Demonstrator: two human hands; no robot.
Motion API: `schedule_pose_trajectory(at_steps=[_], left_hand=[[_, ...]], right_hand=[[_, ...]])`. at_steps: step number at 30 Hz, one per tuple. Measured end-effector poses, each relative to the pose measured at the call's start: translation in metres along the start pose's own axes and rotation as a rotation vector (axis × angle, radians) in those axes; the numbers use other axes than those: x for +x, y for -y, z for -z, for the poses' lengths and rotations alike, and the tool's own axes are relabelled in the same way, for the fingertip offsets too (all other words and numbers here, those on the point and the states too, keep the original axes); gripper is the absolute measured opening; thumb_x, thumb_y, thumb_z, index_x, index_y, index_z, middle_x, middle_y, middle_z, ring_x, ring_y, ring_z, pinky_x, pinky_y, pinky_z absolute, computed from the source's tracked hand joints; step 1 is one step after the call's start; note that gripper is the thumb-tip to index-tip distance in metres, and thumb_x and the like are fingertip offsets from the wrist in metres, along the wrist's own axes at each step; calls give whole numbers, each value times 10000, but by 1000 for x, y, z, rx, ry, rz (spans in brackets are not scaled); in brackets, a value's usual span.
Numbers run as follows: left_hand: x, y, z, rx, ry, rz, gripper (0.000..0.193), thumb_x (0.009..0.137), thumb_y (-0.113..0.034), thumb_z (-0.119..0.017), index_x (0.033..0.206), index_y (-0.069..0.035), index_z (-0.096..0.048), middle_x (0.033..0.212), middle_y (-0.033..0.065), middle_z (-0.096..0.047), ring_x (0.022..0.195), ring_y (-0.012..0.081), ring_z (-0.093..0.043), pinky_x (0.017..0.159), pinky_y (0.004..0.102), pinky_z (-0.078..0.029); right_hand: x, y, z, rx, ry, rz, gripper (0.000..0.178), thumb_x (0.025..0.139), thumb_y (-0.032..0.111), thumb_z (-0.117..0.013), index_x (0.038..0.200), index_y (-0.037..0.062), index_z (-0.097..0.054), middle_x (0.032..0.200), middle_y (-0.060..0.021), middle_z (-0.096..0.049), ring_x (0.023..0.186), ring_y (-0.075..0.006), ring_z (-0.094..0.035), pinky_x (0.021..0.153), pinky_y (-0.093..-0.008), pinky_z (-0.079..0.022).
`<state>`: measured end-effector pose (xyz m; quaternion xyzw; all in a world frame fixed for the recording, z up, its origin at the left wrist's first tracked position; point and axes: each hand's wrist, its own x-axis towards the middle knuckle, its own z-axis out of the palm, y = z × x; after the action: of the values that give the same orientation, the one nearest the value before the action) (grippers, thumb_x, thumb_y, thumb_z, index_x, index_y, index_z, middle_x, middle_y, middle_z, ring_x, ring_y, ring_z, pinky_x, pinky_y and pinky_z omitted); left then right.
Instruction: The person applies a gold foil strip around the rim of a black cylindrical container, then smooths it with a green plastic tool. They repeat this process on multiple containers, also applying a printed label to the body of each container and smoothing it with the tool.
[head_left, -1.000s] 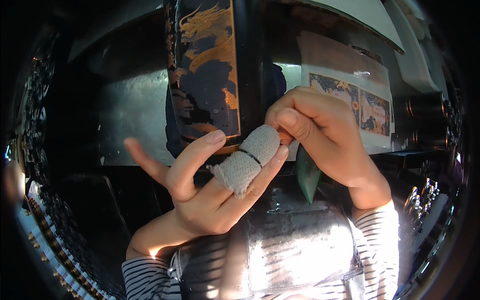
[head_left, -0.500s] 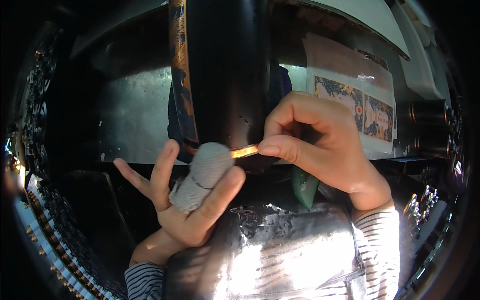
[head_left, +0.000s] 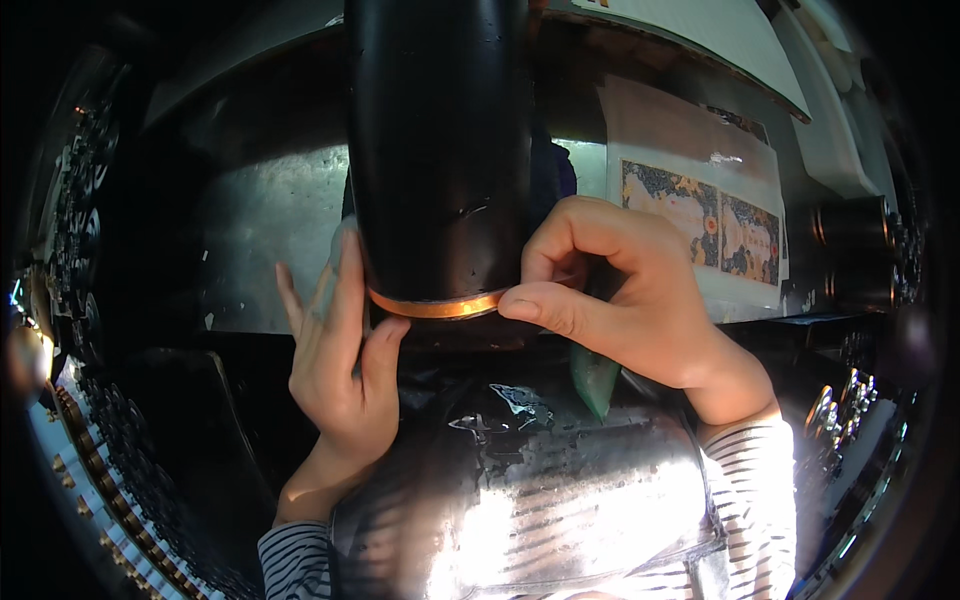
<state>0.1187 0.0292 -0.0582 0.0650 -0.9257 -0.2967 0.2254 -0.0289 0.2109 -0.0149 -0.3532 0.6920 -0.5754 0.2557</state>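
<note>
A large glossy black cylinder (head_left: 440, 150) reaches away from me, with a thin gold band (head_left: 430, 308) around its near end. My right hand (head_left: 620, 300) pinches the band's right end between thumb and bent fingers. Against the cylinder's lower left side lies my left hand (head_left: 345, 350), its thumb by the rim and its fingers up along the wall, some of them stretched. A bit of grey cloth wrap (head_left: 349, 226) shows behind the left fingertips; the rest is hidden.
Under the cylinder is a dark cloth (head_left: 553, 180). A printed pattern sheet (head_left: 690, 235) lies to the right, near dark cylindrical containers (head_left: 855, 245). A green pointed piece (head_left: 596, 380) hangs below my right hand. A shiny black apron (head_left: 530, 500) covers my lap.
My left hand, with its grey-wrapped finger, has moved from in front of the rim to the cylinder's left side. The cylinder has turned, taking its gold-patterned strip out of sight.
</note>
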Motion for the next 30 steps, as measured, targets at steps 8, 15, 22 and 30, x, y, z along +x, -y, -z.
schedule_pose_trajectory(at_steps=[8,15,22,30], left_hand=[[5,-39,15,360,148,-377,346,843,-174,-676,1176,-241,-611,1278,68,-499,1282,271,-367,1110,650,-69],[42,-24,11,-804,57,240,758,895,-324,-604,1422,76,-233,1425,222,-366,1236,254,-482,1047,361,-403],[34,-15,4,-665,92,199,757,869,-201,-631,1430,93,-217,1445,237,-340,1289,293,-433,1093,393,-324],[-14,-22,23,41,114,-63,319,924,-156,-542,1232,-135,-622,1175,159,-633,1334,407,-356,1105,643,-3]], right_hand=[[-3,-2,3,-53,-19,0,141,803,139,-733,810,26,-648,699,-24,-608,638,-118,-550,564,-240,-428],[-11,13,10,-192,23,106,146,799,150,-738,788,30,-656,703,-22,-583,578,-96,-493,516,-211,-364],[-6,-5,8,-41,10,-120,161,835,123,-714,820,-12,-627,776,-15,-571,670,-56,-514,587,-192,-404],[-3,-10,6,48,-5,-69,88,830,75,-704,832,7,-647,717,-31,-613,620,-87,-561,558,-213,-439]])
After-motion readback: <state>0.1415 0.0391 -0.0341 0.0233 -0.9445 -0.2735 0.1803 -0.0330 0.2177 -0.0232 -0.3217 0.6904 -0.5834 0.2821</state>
